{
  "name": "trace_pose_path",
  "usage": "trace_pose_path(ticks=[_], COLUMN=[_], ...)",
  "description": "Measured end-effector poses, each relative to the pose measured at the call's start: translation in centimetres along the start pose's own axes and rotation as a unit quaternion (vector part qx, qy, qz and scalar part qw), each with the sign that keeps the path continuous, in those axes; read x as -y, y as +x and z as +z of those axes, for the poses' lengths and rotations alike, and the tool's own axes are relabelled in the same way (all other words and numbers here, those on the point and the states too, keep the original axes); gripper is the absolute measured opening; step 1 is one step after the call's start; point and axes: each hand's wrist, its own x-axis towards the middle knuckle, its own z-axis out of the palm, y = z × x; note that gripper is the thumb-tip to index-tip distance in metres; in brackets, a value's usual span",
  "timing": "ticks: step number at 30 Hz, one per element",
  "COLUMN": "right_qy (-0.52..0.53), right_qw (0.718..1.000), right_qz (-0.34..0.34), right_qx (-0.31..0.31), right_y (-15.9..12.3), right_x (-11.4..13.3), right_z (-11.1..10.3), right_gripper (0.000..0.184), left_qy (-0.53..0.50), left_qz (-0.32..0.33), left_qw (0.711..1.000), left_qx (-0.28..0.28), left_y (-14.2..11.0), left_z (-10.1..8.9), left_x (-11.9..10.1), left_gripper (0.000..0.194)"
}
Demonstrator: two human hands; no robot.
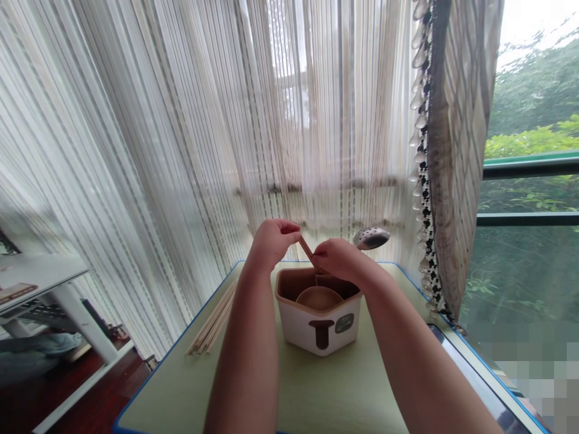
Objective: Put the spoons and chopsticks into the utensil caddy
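Observation:
My left hand [272,242] pinches the upper end of a few brown chopsticks [306,246]. Lower down, my right hand [338,259] has its fingers closed on the same chopsticks. They slant over the back of a white utensil holder [294,328] with a brown inside, and their lower ends are hidden. A rounded brown piece [320,298] shows inside the holder near its front. Behind my right hand rises the head of a metal slotted spoon [373,237]; its handle is out of sight. Several pale chopsticks [212,322] lie on the table beside my left forearm.
The pale green table [335,395] has a blue edge. A dark flat screen-like thing [470,374] lies along its right side. Striped sheer curtains [203,120] hang close behind, with a window at the right. A white desk [49,271] stands at the left.

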Motion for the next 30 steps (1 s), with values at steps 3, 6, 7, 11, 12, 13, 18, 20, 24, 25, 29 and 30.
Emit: trace_pose_path(ticks=[3, 6, 7, 11, 12, 13, 18, 20, 24, 25, 29, 30], right_qy=[0.003, 0.022, 0.026, 0.015, 0.013, 0.013, 0.028, 0.034, 0.038, 0.038, 0.035, 0.031], right_qw=[1.000, 0.999, 0.999, 0.998, 0.998, 0.998, 0.998, 0.998, 0.998, 0.998, 0.999, 0.999], right_qz=[0.004, -0.007, -0.010, -0.018, -0.020, -0.022, -0.025, -0.022, -0.020, -0.018, -0.017, -0.013], right_qx=[-0.009, -0.033, -0.042, -0.055, -0.054, -0.052, -0.050, -0.053, -0.046, -0.044, -0.035, -0.039], right_y=[0.0, 0.0, 0.0, 0.4, 0.5, 0.6, 0.8, 0.7, 0.8, 0.8, 0.8, 0.6], right_x=[-0.2, 0.0, 0.0, 0.0, -0.1, -0.2, -0.5, -0.4, -0.4, -0.4, -0.3, -0.1], right_z=[-0.4, -0.7, -0.8, -0.4, -0.3, -0.1, 0.3, 0.3, 0.3, 0.4, 0.1, -0.2], right_gripper=[0.023, 0.023, 0.022, 0.023, 0.023, 0.023, 0.019, 0.018, 0.018, 0.018, 0.017, 0.018], left_qy=[-0.067, -0.121, -0.129, -0.113, -0.104, -0.095, -0.080, -0.080, -0.079, -0.080, -0.069, -0.062], left_qz=[0.013, 0.035, 0.044, 0.057, 0.056, 0.054, 0.054, 0.054, 0.053, 0.054, 0.045, 0.039], left_qw=[0.998, 0.992, 0.991, 0.992, 0.993, 0.994, 0.995, 0.995, 0.995, 0.995, 0.997, 0.997], left_qx=[0.010, 0.000, -0.007, -0.020, -0.018, -0.017, -0.002, 0.002, 0.010, 0.012, 0.008, -0.002], left_y=[0.1, 0.2, 0.3, 0.6, 0.6, 0.6, 0.6, 0.5, 0.5, 0.5, 0.6, 0.5], left_z=[0.4, 0.9, 1.1, 1.4, 1.3, 1.3, 1.1, 1.0, 1.0, 1.0, 1.1, 1.1], left_x=[-0.1, -0.1, -0.1, 0.3, 0.5, 0.6, 0.7, 0.5, 0.3, 0.4, 0.7, 0.7], left_gripper=[0.019, 0.020, 0.020, 0.019, 0.019, 0.018, 0.019, 0.019, 0.019, 0.019, 0.023, 0.027])
